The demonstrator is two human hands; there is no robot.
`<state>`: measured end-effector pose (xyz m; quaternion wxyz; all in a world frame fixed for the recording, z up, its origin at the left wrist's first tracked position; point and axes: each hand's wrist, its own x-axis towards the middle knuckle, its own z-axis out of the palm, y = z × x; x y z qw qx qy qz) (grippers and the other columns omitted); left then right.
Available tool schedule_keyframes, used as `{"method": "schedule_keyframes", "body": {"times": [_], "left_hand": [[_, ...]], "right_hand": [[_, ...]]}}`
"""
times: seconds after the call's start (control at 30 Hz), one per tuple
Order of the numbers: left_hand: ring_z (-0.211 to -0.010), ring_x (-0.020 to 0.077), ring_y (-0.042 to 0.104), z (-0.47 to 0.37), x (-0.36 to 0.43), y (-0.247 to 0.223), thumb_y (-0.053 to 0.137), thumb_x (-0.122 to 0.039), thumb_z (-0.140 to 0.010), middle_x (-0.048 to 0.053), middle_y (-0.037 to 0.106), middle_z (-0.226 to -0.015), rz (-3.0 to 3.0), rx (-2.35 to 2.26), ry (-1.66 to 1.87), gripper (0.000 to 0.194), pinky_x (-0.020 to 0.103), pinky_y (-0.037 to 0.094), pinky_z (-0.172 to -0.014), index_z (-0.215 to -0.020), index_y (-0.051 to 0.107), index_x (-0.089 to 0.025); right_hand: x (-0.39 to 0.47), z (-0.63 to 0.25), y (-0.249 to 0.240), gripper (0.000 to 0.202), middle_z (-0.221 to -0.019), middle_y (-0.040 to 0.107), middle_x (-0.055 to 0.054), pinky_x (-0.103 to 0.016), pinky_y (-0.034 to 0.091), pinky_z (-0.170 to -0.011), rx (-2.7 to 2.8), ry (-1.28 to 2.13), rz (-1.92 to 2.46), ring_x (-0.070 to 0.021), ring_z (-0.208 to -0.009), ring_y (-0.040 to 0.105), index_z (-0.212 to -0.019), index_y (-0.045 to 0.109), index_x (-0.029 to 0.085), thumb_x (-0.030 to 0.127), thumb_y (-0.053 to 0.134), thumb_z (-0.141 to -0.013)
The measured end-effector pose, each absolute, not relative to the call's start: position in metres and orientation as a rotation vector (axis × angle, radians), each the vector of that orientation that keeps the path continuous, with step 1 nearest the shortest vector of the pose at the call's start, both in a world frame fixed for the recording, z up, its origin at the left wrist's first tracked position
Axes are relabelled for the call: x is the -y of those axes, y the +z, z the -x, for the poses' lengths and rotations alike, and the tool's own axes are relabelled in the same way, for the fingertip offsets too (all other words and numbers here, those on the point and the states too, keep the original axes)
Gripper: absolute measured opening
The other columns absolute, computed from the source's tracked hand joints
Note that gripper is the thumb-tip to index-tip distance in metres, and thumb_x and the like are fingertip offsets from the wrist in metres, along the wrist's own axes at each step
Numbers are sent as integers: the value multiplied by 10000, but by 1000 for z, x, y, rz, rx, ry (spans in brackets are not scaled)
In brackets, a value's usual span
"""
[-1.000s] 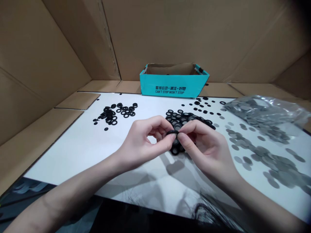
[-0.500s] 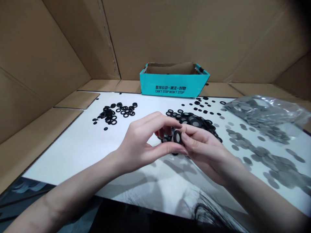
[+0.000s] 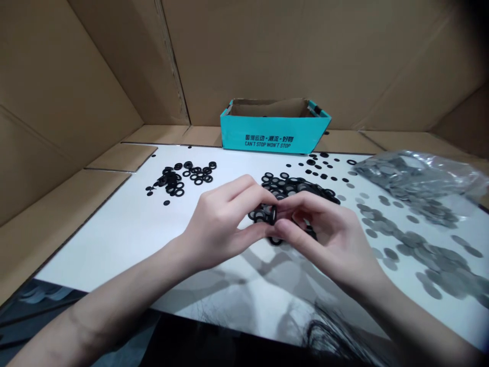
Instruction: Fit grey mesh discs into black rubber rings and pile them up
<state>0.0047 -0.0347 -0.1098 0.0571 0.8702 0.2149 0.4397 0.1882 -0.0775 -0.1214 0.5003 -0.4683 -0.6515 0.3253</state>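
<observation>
Between the fingertips of both hands a black ring (image 3: 273, 214) stands nearly edge-on, above the white table. My left hand (image 3: 229, 219) pinches it from the left with thumb and fingers. From the right, my right hand (image 3: 324, 229) grips it with thumb and forefinger, its other fingers curled. Behind and below the hands lies a pile of black rings with grey centres (image 3: 292, 187), partly hidden by them. Flat grey discs (image 3: 412, 239) are spread on the table to the right of my right hand.
Black rings without centres (image 3: 171, 179) lie at the left. A turquoise box (image 3: 275, 135) stands at the back, small black pieces (image 3: 323, 176) near it. A clear bag of grey discs (image 3: 405, 176) lies at the right. Cardboard walls (image 3: 298, 56) surround the table.
My right hand has turned and its fingers have moved onto the ring's edge. The ring has gone from facing me to nearly edge-on, and my left hand has closed around it more.
</observation>
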Motion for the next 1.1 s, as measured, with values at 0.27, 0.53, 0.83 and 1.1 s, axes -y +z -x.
{"method": "schedule_keyframes", "body": {"times": [0.27,0.53,0.83,1.1], "left_hand": [[-682,114,577,-8,36,-114,651,-151,-881,10,627,-768,-2659,-617,1303,35,225,484,-620,-895,620,-145],[-686,100,581,-5,32,-108,786,-351,-808,10,610,-791,-2529,-445,1351,249,214,508,-618,-925,685,-157],[-745,113,556,-1,28,-107,769,-372,-813,15,560,-827,-2588,-427,1329,326,237,496,-656,-1039,720,-142],[-783,136,582,-1,27,-108,727,-352,-863,30,587,-884,-2703,-487,1333,199,268,509,-695,-961,691,-182]], "right_hand": [[81,-185,-122,45,-695,672,2,-273,412,-591,1681,505,1131,-123,-657,573,-782,677,199,208,722,-779],[74,-193,-116,97,-756,628,22,-219,425,-541,1472,1240,949,-92,-631,545,-872,685,228,304,726,-828],[71,-196,-121,95,-784,634,26,-177,468,-657,1325,1564,844,-72,-696,562,-873,714,230,320,738,-854],[72,-194,-117,175,-790,623,-10,-230,482,-678,1475,1449,918,-123,-736,574,-851,661,192,360,659,-898]]}}
